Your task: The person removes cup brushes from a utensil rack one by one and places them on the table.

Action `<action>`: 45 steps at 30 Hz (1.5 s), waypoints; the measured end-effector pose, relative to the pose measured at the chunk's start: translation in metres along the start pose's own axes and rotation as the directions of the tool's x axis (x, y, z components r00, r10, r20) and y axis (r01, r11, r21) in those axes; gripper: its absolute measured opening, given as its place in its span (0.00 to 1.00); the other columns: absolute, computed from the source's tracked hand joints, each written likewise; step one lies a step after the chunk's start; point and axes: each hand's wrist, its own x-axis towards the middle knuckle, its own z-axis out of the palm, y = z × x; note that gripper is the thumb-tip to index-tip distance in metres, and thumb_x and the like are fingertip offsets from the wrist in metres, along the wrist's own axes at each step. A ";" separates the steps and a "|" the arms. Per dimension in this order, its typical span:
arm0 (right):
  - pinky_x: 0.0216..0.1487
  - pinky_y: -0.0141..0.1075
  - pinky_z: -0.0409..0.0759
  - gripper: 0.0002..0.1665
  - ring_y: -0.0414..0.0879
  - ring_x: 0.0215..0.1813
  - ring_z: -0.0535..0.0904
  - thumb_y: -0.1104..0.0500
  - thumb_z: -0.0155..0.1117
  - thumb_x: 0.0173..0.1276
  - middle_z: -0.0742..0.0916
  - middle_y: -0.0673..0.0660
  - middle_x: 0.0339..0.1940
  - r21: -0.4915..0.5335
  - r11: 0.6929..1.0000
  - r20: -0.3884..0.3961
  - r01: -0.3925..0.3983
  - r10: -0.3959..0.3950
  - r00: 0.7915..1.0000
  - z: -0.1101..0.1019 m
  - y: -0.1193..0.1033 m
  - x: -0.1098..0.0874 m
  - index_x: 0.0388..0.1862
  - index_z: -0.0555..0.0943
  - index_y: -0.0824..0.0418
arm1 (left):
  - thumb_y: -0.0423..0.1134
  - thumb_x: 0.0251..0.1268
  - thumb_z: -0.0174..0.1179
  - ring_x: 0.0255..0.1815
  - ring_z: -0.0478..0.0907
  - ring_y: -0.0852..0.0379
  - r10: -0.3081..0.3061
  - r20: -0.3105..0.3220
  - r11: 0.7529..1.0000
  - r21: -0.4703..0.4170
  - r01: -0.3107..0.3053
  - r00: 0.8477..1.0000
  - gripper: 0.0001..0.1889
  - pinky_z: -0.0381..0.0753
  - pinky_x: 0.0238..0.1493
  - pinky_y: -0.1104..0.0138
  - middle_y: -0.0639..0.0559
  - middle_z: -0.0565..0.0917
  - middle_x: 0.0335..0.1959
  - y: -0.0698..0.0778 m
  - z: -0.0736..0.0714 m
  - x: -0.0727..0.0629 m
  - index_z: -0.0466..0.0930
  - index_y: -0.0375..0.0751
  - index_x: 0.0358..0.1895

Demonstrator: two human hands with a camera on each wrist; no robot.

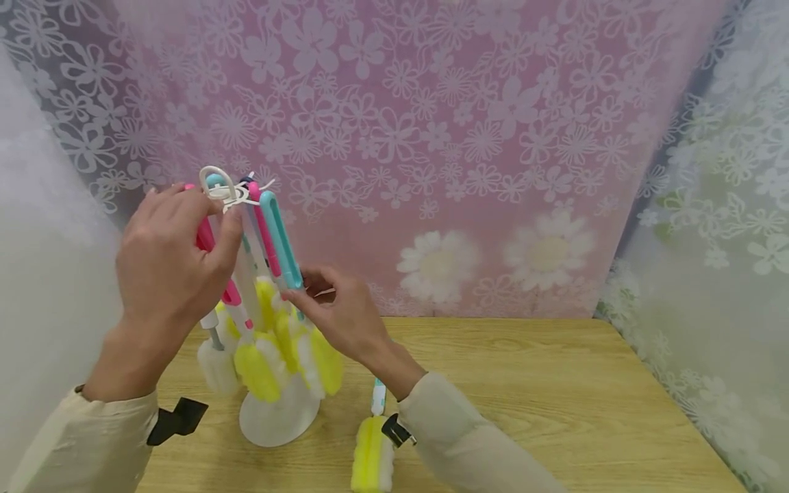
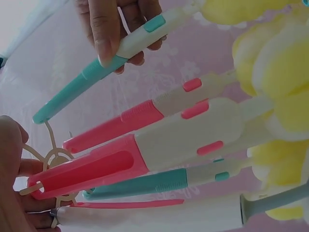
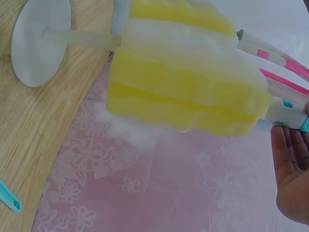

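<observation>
A white rack with a round base [image 1: 255, 419] holds several bottle brushes by their handles. At its hooked top [image 1: 217, 172], my left hand [image 1: 169, 257] grips the rack with thumb and fingers. My right hand [image 1: 348, 315] pinches a teal-handled sponge brush [image 1: 282, 236] on the rack's right side. In the left wrist view, the end of this teal handle [image 2: 77, 92] meets one of the rack's hooks. Pink-handled brushes [image 2: 111, 162] and another teal one [image 2: 140, 186] hang beside it. The brush's yellow and white sponge head [image 3: 188, 92] fills the right wrist view.
Another sponge brush [image 1: 372, 452] with a teal and white handle lies on the wooden table [image 1: 524, 404], partly under my right forearm. A pink floral cloth [image 1: 431, 137] hangs behind the table. Pale floral cloth [image 1: 727, 274] stands along the right side.
</observation>
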 end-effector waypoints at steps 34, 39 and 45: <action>0.38 0.43 0.84 0.16 0.53 0.32 0.85 0.57 0.67 0.63 0.86 0.60 0.32 0.145 0.777 -0.102 -0.613 0.628 0.772 -0.114 0.100 -0.078 0.41 0.81 0.70 | 0.47 0.64 0.48 0.57 0.74 0.38 -0.022 -0.079 1.000 0.009 0.023 0.997 0.21 0.63 0.66 0.55 0.35 0.75 0.23 0.001 -0.002 -0.004 0.79 0.28 0.34; 0.39 0.46 0.83 0.18 0.51 0.31 0.84 0.55 0.67 0.63 0.85 0.60 0.31 0.095 0.719 -0.061 -0.689 0.695 0.717 -0.104 0.123 -0.100 0.41 0.80 0.71 | 0.47 0.64 0.48 0.58 0.73 0.37 -0.020 -0.069 1.000 0.008 0.021 0.997 0.22 0.61 0.67 0.54 0.35 0.75 0.22 0.002 -0.001 -0.005 0.79 0.27 0.34; 0.36 0.45 0.84 0.19 0.47 0.28 0.83 0.54 0.68 0.62 0.84 0.59 0.30 0.015 0.684 -0.036 -0.729 0.729 0.684 -0.093 0.142 -0.121 0.39 0.79 0.70 | 0.47 0.64 0.48 0.58 0.73 0.37 -0.016 -0.063 1.000 -0.005 0.015 0.998 0.21 0.60 0.67 0.53 0.35 0.75 0.22 0.004 0.002 -0.006 0.79 0.28 0.35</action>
